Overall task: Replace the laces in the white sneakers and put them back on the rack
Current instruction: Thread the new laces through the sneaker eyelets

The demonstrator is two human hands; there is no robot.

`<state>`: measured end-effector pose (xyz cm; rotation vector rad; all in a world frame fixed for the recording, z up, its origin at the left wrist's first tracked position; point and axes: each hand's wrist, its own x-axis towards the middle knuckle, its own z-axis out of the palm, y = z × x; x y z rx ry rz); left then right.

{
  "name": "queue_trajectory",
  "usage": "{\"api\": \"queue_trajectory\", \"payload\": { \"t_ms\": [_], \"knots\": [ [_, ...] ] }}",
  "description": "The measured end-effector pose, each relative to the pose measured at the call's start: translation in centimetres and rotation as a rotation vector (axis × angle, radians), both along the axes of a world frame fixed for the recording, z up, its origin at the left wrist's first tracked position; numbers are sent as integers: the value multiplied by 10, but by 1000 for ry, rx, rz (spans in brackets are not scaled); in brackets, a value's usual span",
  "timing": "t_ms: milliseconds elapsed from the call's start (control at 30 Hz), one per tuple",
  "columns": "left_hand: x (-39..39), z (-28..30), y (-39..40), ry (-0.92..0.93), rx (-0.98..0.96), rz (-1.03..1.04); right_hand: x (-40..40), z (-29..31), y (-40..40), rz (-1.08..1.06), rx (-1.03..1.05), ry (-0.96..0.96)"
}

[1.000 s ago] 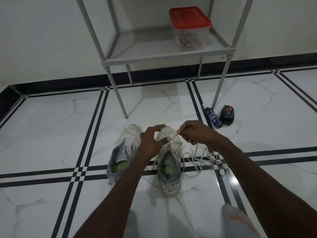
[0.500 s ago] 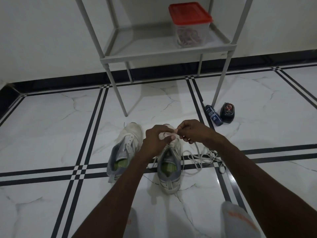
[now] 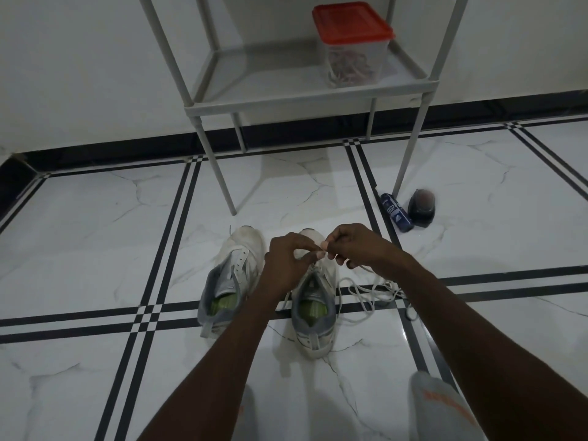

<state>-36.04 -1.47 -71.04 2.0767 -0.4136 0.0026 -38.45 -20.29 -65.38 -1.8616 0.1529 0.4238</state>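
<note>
Two white sneakers with grey collars and green insoles stand side by side on the floor, toes pointing away from me. The left sneaker [image 3: 232,275] has empty eyelets. Over the front of the right sneaker [image 3: 313,313], my left hand [image 3: 288,262] and my right hand [image 3: 354,245] meet, both pinching a white lace [image 3: 366,294] at the fingertips. The rest of the lace lies in loose loops on the floor to the right of that shoe. My hands hide the shoe's front eyelets.
A grey metal rack [image 3: 305,97] stands behind the shoes, with a clear tub with a red lid [image 3: 351,46] on its low shelf. A blue bottle [image 3: 396,213] and a dark round object [image 3: 421,206] lie by the rack's right leg. My socked feet [image 3: 439,409] show below.
My left hand left the toe of the right sneaker and joined my right hand at the lace. Both hands now pinch it together.
</note>
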Motion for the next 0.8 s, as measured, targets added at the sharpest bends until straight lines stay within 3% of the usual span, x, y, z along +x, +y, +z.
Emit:
{"api": "queue_trajectory", "payload": {
  "t_ms": [233, 567, 667, 800],
  "knots": [
    [5, -3, 20, 77, 94, 302, -5, 16, -6, 53, 40, 34],
    [-1, -4, 25, 123, 50, 288, -5, 26, 15, 288, 166, 47],
    [-3, -8, 30, 144, 34, 318, -2, 15, 14, 285, 126, 53],
    [-10, -7, 33, 202, 118, 194, 1, 0, 16, 149, -57, -45]
  ]
}}
